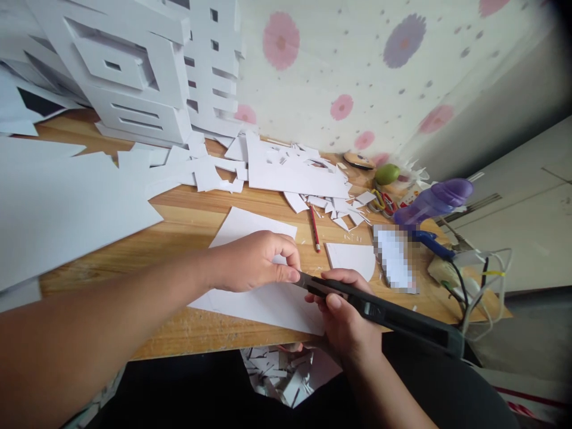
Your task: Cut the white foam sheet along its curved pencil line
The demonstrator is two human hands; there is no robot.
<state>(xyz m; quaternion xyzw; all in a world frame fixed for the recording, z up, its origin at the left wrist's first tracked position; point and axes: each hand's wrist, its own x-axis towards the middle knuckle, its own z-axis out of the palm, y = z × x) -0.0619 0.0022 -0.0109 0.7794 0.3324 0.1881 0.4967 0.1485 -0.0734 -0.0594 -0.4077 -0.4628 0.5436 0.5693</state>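
Note:
My right hand [346, 313] is wrapped around a black utility knife [402, 322], its thumb resting by the slider. The knife's blade [305, 279] sticks out toward the left. With thumb and fingertips, my left hand [259, 259] pinches the blade near its tip. Below both hands a white foam-board sheet [263, 307] lies flat on the wooden table, partly covered by my left hand. A smaller white piece with a rounded edge [351, 256] is just beyond my right hand.
A red pencil [314, 229] lies past the sheet, before a heap of white offcuts [299, 170]. White cut-out models [134, 77] stand at the back left, a large white sheet [67, 202] at left. On the right are a purple bottle [433, 199], scissors [386, 202] and cables [487, 286].

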